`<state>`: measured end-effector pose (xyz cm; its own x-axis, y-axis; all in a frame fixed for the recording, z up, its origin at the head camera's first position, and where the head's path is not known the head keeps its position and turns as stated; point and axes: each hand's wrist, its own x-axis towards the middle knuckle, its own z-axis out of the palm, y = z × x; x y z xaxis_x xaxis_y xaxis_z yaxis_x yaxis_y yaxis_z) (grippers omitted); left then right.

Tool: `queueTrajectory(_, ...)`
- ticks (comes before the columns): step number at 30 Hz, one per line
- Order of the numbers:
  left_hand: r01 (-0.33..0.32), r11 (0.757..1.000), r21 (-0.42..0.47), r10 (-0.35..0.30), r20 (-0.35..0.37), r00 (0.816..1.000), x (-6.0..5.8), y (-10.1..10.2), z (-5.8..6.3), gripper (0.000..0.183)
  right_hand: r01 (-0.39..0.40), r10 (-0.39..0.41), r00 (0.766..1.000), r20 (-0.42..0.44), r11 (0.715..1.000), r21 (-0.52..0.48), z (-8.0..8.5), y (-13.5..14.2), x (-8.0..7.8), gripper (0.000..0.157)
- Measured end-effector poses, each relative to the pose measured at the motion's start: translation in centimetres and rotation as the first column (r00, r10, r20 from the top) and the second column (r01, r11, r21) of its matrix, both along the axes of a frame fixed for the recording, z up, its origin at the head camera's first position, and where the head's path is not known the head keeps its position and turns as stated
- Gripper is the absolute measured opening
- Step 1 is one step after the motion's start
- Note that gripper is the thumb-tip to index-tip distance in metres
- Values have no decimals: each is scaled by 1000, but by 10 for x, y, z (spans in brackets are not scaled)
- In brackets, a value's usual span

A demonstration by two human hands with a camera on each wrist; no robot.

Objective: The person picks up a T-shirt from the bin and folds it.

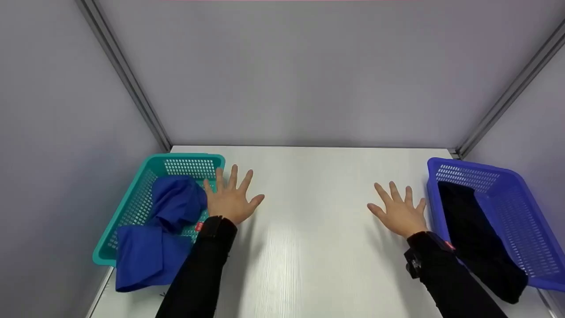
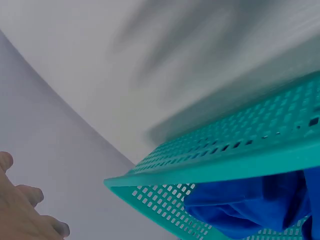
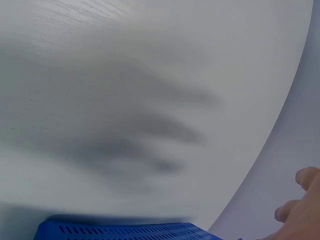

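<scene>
My left hand point(image 1: 230, 201) is held with fingers spread above the right edge of a teal basket point(image 1: 128, 194), holding nothing. Blue cloth point(image 1: 176, 201) lies bunched inside that basket, and part of it hangs over the front rim. In the left wrist view the same blue cloth point(image 2: 250, 202) shows below the teal rim point(image 2: 215, 170). My right hand point(image 1: 401, 215), also spread and holding nothing, hovers over the table just left of a blue-purple basket point(image 1: 514, 221). Black cloth point(image 1: 474, 234) lies along that basket's left side and drapes over its front rim.
Between the baskets stretches a white tabletop point(image 1: 309, 221), where both arms cast shadows. Grey panels point(image 1: 300, 75) wall in the back and both sides. Metal posts point(image 1: 128, 79) stand at the two back corners. A small red tag point(image 1: 199, 226) shows beside the left wrist.
</scene>
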<state>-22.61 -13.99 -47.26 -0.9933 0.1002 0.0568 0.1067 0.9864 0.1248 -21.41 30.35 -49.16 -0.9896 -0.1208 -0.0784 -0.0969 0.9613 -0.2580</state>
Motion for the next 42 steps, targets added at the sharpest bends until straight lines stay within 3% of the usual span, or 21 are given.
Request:
queueTrajectory(11, -28, 998, 62, 27, 20, 999, 6, -29, 3, 80, 5, -5, 1000, 3, 1000, 8, 7, 2, -2, 79)
queueTrajectory(19, -94, 990, 101, 84, 98, 992, 22, -80, 6, 80, -9, 9, 1000, -6, 1000, 8, 13, 1, -1, 78)
queueTrajectory(29, -198, 963, 182, 148, 254, 956, 45, -140, 0, 95, -24, 24, 1000, 2, 999, -22, 18, -4, 6, 82)
queueTrajectory(33, -249, 949, 194, 169, 355, 920, 54, -158, -6, 103, -43, 43, 999, 0, 999, -23, 14, -6, 9, 81)
queueTrajectory(39, -378, 909, 174, 234, 537, 810, 63, -175, -17, 124, -71, 71, 997, -17, 997, -28, 9, -10, 14, 79)
queueTrajectory(42, -417, 896, 156, 260, 576, 775, 64, -182, -24, 123, -82, 82, 996, -17, 996, -23, 7, -12, 17, 79)
